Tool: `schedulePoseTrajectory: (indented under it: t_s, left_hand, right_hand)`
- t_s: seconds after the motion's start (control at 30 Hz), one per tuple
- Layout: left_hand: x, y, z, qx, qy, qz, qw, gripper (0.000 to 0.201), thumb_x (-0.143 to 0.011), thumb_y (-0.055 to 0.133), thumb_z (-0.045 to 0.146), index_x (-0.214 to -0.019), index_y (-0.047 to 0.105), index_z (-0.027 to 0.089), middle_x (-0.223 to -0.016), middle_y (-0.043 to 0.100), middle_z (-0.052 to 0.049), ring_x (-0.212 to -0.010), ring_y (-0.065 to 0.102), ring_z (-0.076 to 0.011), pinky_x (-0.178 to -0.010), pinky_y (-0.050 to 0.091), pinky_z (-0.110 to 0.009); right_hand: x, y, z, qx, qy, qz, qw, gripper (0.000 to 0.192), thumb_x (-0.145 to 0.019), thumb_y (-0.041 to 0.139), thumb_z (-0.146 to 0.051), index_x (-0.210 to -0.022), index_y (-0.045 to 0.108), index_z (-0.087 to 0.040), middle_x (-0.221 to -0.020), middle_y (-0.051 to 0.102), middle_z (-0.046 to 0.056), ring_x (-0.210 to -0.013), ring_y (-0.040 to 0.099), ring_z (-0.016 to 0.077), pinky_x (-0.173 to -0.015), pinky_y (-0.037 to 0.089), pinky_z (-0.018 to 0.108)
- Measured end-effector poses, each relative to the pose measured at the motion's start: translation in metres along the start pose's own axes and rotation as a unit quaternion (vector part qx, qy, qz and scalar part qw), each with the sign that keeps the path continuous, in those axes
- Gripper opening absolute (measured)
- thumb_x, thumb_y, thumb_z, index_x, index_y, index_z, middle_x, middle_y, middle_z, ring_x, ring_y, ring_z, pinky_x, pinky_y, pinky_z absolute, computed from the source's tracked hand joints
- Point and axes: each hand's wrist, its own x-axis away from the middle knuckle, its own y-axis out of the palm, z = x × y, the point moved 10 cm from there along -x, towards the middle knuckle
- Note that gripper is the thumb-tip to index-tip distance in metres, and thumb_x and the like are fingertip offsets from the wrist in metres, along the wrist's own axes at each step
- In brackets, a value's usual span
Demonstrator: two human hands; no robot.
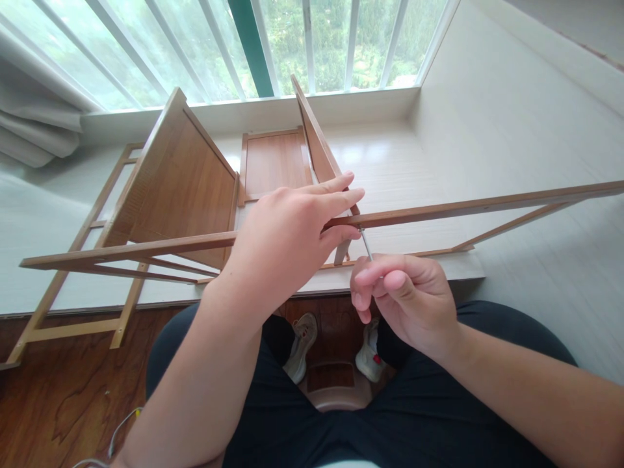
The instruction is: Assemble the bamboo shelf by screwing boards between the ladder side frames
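My left hand [292, 234] wraps over the brown wooden rail [463, 209], fingers on top and thumb along its near side, close to where an upright wooden panel [319, 140] meets it. My right hand [407, 296] pinches a thin metal hex key [366, 244] from below; the end inside my fingers is hidden. The tip of the key meets the underside of the rail, just right of my left thumb. A larger wooden panel [188, 175] stands tilted on the left, joined to the same frame. Farther back lies a flat wooden panel [275, 162].
The frame rests on a pale window ledge [385, 156] below a barred window [331, 45]. A ladder-like wooden frame [73, 329] leans at the left, by a grey curtain [39, 97]. A cable [117, 429] lies on the wooden floor [63, 390].
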Motion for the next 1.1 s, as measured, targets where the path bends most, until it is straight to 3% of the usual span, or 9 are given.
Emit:
schedulePoseTrajectory:
  t_s: [0.2, 0.37, 0.47, 0.6, 0.73, 0.83, 1.1]
  left_hand:
    - [0.0, 0.0, 0.0, -0.006, -0.002, 0.0, 1.0, 0.036, -0.092, 0.068, 0.034, -0.127, 0.073, 0.036, -0.147, 0.062, 0.006, -0.117, 0.073, -0.025, -0.107, 0.057, -0.037]
    - [0.0, 0.0, 0.0, -0.01, 0.002, 0.002, 1.0, 0.035, -0.093, 0.068, 0.035, -0.128, 0.072, 0.036, -0.147, 0.063, 0.005, -0.116, 0.073, -0.0259, -0.104, 0.058, -0.038]
    - [0.0, -0.001, 0.0, -0.006, 0.007, 0.007, 1.0, 0.035, -0.093, 0.068, 0.035, -0.127, 0.073, 0.036, -0.147, 0.063, 0.004, -0.116, 0.073, -0.0264, -0.104, 0.058, -0.039]
    - [0.001, -0.001, 0.0, 0.001, 0.011, 0.009, 1.0, 0.034, -0.093, 0.068, 0.036, -0.126, 0.073, 0.035, -0.147, 0.063, 0.004, -0.115, 0.073, -0.0272, -0.103, 0.059, -0.039]
    - [0.001, -0.001, 0.001, 0.002, 0.012, 0.001, 1.0, 0.034, -0.094, 0.067, 0.034, -0.127, 0.073, 0.034, -0.147, 0.062, 0.003, -0.115, 0.074, -0.0271, -0.102, 0.059, -0.04]
    - [0.001, -0.001, 0.002, -0.001, 0.013, -0.004, 1.0, 0.034, -0.094, 0.067, 0.033, -0.127, 0.073, 0.034, -0.148, 0.062, 0.003, -0.113, 0.074, -0.027, -0.101, 0.059, -0.039]
    - [0.001, 0.0, 0.003, -0.007, 0.019, -0.003, 1.0, 0.031, -0.094, 0.066, 0.034, -0.124, 0.074, 0.034, -0.148, 0.062, 0.002, -0.108, 0.076, -0.0263, -0.097, 0.06, -0.039]
  right_hand:
    - [0.0, -0.002, -0.004, 0.032, -0.017, 0.002, 0.999, 0.023, -0.102, 0.062, -0.032, -0.106, 0.081, -0.019, -0.075, 0.073, 0.007, -0.068, 0.066, 0.0139, -0.053, 0.054, 0.024]
    - [0.003, 0.009, -0.002, -0.012, -0.009, -0.042, 0.999, 0.024, -0.101, 0.062, -0.036, -0.106, 0.081, -0.021, -0.075, 0.073, 0.006, -0.064, 0.064, 0.0143, -0.051, 0.051, 0.024]
    - [0.005, 0.017, -0.007, 0.04, -0.035, -0.062, 0.997, 0.022, -0.101, 0.064, -0.032, -0.104, 0.08, -0.019, -0.076, 0.073, 0.007, -0.065, 0.064, 0.0145, -0.055, 0.051, 0.026]
    - [0.005, 0.022, -0.026, 0.205, -0.136, -0.082, 0.966, 0.018, -0.1, 0.065, -0.028, -0.097, 0.078, -0.016, -0.078, 0.072, 0.007, -0.072, 0.062, 0.0159, -0.069, 0.052, 0.032]
    - [0.004, 0.026, -0.037, 0.315, -0.201, -0.111, 0.921, 0.015, -0.1, 0.063, -0.024, -0.095, 0.073, -0.014, -0.079, 0.069, 0.008, -0.074, 0.06, 0.017, -0.07, 0.049, 0.033]
    - [0.002, 0.027, -0.037, 0.366, -0.205, -0.124, 0.899, 0.012, -0.1, 0.062, -0.021, -0.095, 0.071, -0.015, -0.078, 0.067, 0.007, -0.074, 0.059, 0.0169, -0.07, 0.049, 0.032]
    - [-0.004, 0.021, -0.035, 0.403, -0.182, -0.118, 0.889, 0.019, -0.103, 0.056, -0.023, -0.089, 0.066, -0.017, -0.076, 0.062, 0.005, -0.071, 0.055, 0.0151, -0.069, 0.047, 0.03]
